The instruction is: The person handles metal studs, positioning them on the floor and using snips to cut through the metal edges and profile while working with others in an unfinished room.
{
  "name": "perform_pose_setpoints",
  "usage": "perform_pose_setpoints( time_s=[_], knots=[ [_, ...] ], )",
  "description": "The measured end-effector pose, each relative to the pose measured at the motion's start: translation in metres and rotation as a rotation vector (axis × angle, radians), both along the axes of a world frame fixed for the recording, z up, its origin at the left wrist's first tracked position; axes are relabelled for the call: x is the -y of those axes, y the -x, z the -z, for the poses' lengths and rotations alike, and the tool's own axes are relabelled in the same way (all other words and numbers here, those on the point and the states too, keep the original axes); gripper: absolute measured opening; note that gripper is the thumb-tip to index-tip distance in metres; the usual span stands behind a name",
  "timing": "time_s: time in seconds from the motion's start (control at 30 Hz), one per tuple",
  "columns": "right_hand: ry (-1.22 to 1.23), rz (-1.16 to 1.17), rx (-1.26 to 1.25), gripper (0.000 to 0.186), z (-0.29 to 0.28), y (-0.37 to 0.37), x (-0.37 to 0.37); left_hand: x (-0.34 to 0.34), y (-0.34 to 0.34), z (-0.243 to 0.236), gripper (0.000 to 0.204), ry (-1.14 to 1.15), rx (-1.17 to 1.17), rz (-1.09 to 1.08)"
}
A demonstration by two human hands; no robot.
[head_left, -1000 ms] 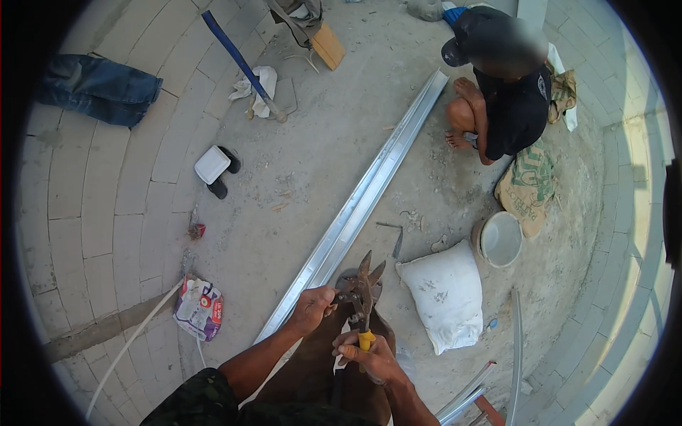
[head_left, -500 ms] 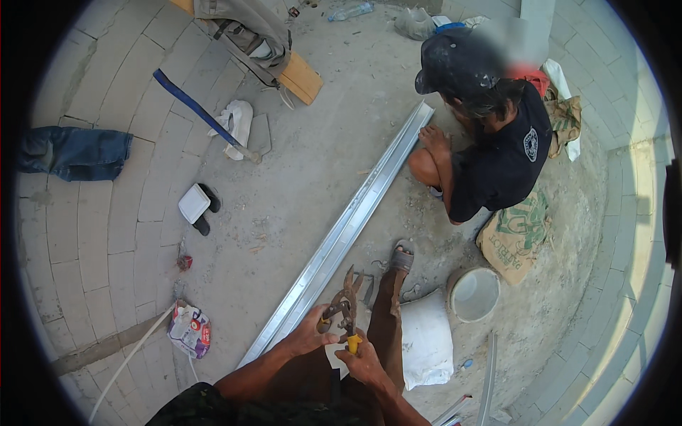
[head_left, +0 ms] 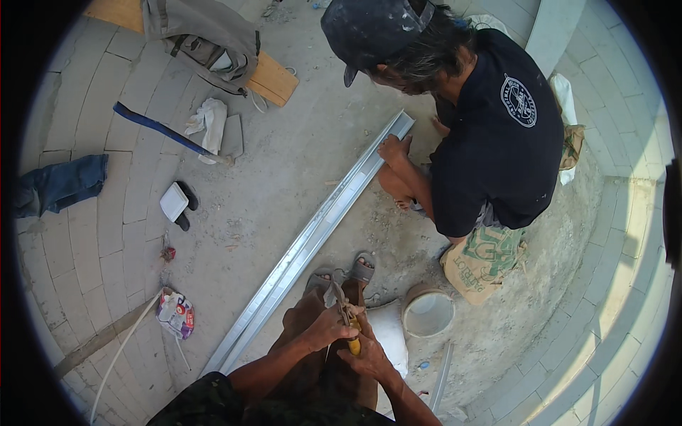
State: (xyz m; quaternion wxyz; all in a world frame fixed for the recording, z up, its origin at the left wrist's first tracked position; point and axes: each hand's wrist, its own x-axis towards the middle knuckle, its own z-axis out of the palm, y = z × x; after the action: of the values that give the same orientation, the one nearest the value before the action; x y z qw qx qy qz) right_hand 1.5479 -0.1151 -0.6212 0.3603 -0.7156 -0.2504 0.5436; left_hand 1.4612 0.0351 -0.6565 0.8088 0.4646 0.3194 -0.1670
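Both hands are together in front of my legs, closed around a pair of tin snips [head_left: 354, 346] with yellow on the handles. My left hand [head_left: 328, 329] grips them from the left side, its fingers near the pivot. Lower and to the right, my right hand [head_left: 368, 353] wraps the yellow handle. The blades point away from me, and my fingers partly hide them. Left of my hands, long shiny metal channels [head_left: 315, 226] lie diagonally on the floor. A crouching co-worker [head_left: 490, 135] rests a hand on their far end.
A white bucket [head_left: 428, 312] and a white sack [head_left: 389, 334] stand to my right, near a printed brown bag [head_left: 484, 264]. At the left lie a blue-handled tool [head_left: 160, 129], a white container [head_left: 173, 202] and a plastic package [head_left: 175, 312]. A grey bag [head_left: 206, 42] rests on a plank.
My view has shifted forward and right, so the co-worker looks larger and nearer. The snips have been drawn in closer between my hands, and both my sandalled feet now show.
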Motion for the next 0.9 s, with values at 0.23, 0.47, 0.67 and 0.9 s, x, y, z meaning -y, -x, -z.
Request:
perform_pose_setpoints(
  time_s=[0.23,0.47,0.67,0.9],
  knots=[
    [-0.031,-0.036,0.006,0.067,-0.025,-0.047,-0.02,-0.028,-0.049,-0.014,0.077,-0.058,0.138,0.057],
    [0.051,0.0,-0.042,0.069,-0.032,-0.084,-0.062,-0.07,-0.093,-0.028,0.069,0.03,0.062,-0.047],
    [0.005,0.011,-0.163,0.06,-0.02,-0.108,-0.077,-0.086,-0.107,-0.016,0.044,0.157,-0.036,-0.058],
    [0.209,0.222,-0.445,0.043,0.001,-0.158,-0.059,-0.119,-0.121,0.003,0.072,0.064,-0.124,-0.031]
  ],
)
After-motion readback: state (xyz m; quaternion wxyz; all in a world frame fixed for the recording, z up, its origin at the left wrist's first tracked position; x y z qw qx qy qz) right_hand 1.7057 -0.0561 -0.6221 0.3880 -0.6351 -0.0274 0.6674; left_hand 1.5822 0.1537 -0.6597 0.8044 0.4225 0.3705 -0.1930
